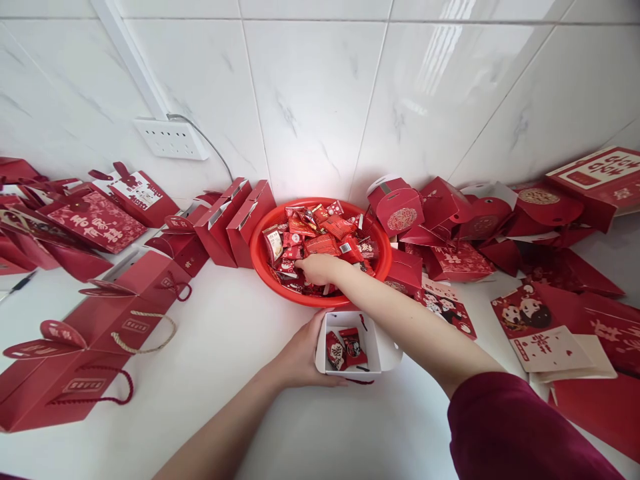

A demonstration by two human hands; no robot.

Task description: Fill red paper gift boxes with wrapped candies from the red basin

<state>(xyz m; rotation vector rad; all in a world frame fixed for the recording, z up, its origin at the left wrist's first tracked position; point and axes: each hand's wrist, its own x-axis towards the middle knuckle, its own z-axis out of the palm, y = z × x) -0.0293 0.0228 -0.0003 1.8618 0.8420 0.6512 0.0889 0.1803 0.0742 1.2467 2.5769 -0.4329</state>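
Note:
My left hand point(305, 357) is wrapped around the left side of a small open gift box point(373, 340), white inside, with dark red cords. Inside the box lie two red-wrapped candies point(353, 345). Reaching across above the box, my right hand point(320, 268) is down among the candies in a round red plastic basin point(260, 270). Its fingers are curled and partly hidden, so what they pinch cannot be made out. Many red packets point(323, 245) fill the basin, along with a cream-coloured packet point(273, 244) at its left side.
Red gift boxes with cord handles point(115, 333) line the left of the white table point(210, 373). More red boxes point(397, 207) are piled at the right, near flat cards point(555, 350). A tiled wall point(320, 100) with a socket strip point(171, 139) stands behind.

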